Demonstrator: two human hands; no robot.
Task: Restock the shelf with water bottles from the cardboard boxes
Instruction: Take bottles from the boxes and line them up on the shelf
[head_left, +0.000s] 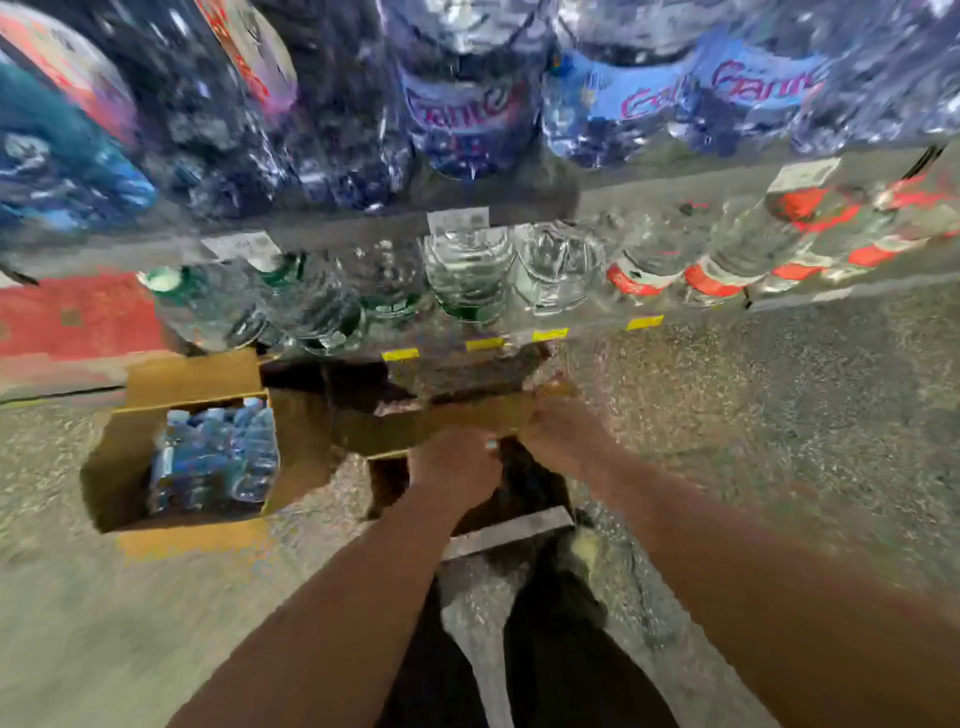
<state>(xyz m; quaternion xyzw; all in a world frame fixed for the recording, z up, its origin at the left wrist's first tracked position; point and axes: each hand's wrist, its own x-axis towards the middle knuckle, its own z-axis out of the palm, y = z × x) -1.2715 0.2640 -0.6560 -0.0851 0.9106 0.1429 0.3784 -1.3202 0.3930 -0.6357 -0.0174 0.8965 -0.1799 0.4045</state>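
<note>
Left hand (454, 467) and right hand (563, 431) both grip the smooth brown flap of a cardboard box (441, 423). Left of that box, an open carton (119, 467) holds glossy shrink-wrapped water bottles (213, 457); beyond that box stands the shelf (597, 330).

A speckled grey-beige stone floor (753, 415) fills the near and right parts of the scene, paler at the near left. Along the far side runs grey metal shelving (831, 296), its edges carrying small yellow tags (644, 322) and white paper price labels (458, 218). At the far left stands a low red panel (78, 317). A flat grey strip (511, 530) lies on the near floor.
</note>
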